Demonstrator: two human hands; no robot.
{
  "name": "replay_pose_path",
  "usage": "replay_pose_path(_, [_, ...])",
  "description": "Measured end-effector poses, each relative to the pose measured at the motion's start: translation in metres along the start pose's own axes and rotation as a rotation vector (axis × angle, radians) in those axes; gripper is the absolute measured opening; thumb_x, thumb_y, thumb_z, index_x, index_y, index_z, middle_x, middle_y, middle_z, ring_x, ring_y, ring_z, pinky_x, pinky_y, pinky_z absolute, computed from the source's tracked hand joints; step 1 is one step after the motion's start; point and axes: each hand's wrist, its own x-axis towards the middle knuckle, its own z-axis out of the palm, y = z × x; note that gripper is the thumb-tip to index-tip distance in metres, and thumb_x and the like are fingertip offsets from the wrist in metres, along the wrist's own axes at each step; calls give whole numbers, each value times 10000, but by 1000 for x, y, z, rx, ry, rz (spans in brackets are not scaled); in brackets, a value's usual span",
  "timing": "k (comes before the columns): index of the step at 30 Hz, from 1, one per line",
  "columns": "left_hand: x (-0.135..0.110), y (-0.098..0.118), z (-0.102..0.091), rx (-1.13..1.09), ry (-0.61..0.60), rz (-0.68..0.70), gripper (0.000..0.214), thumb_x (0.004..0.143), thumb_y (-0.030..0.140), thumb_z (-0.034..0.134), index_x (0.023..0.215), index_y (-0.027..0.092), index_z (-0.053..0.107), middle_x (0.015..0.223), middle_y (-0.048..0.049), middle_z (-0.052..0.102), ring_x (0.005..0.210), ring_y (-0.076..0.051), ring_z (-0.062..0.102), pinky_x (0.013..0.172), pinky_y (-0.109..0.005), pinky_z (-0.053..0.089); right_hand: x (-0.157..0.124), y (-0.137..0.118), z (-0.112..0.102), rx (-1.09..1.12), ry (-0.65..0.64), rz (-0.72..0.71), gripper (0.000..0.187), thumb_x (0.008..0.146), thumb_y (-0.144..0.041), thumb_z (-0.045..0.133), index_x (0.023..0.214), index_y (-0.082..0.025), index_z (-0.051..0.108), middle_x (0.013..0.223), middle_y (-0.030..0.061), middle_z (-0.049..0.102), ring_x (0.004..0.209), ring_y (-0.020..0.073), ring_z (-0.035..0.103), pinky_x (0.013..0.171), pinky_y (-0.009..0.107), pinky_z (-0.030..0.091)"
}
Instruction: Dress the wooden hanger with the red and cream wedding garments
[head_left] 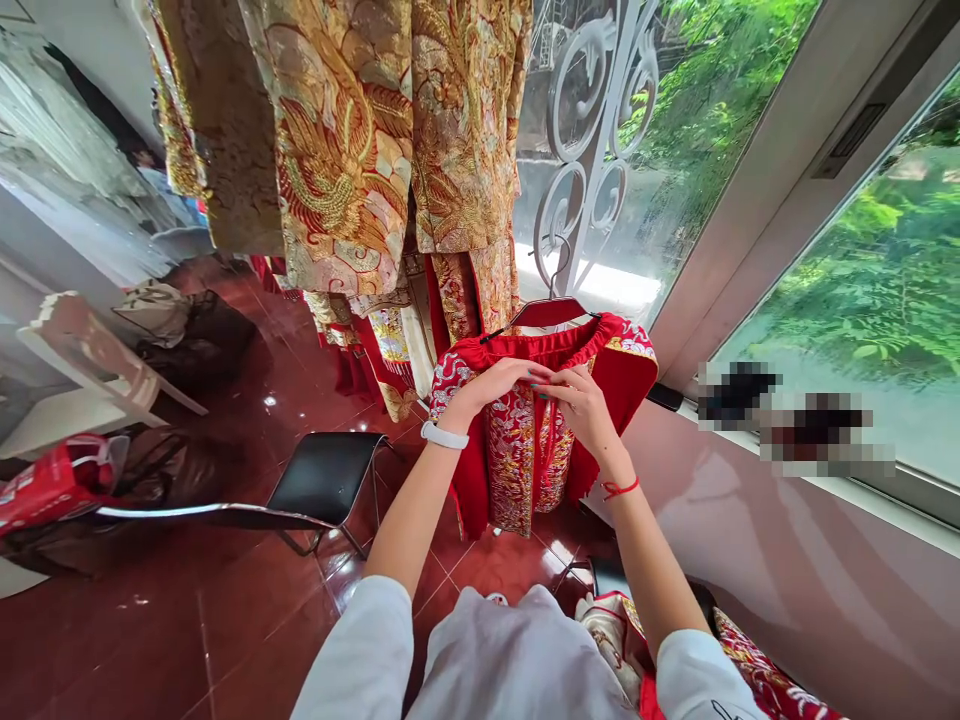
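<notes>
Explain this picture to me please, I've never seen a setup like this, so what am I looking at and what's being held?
There's no machine here: these are a person's two bare hands, seen by a camera worn on that person's head, looking forward and down. The left hand, with a white wristband, and the right hand, with a red string bracelet, meet at the waist of a red embroidered skirt on a hanger; how firm their grip is can't be seen. Gold-embroidered garments hang beyond, and a black chair stands on the red tiled floor.
</notes>
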Motion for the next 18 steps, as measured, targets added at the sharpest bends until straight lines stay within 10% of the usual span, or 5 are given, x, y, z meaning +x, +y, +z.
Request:
replay_pose_path(8, [-38,35,-1,-899,320,66,297,812,218,570,1054,206,741,912,-44,743,882,-175,687,899,-355,546,-30,-24,11,338,127,361,384,1020,-486,446,1056,-284,770,1049,71,612,1030,239,582,942,400,473])
replay_pose_path(14, [-119,41,-26,-824,750,411,302,739,200,783,1033,252,739,798,48,647,591,-61,534,623,-208,523,-42,-25,17,657,289,530,421,969,-581,492,802,-237,667,1165,70,658,1147,249,583,1060,417,412])
replay_pose_path(18, [-160,4,-25,-662,890,297,316,721,259,846,1012,205,736,648,66,548,453,-34,378,463,-174,399,-55,-9,29,912,575,727,395,869,-607,590,735,-237,557,1068,50,684,960,220,638,838,376,524])
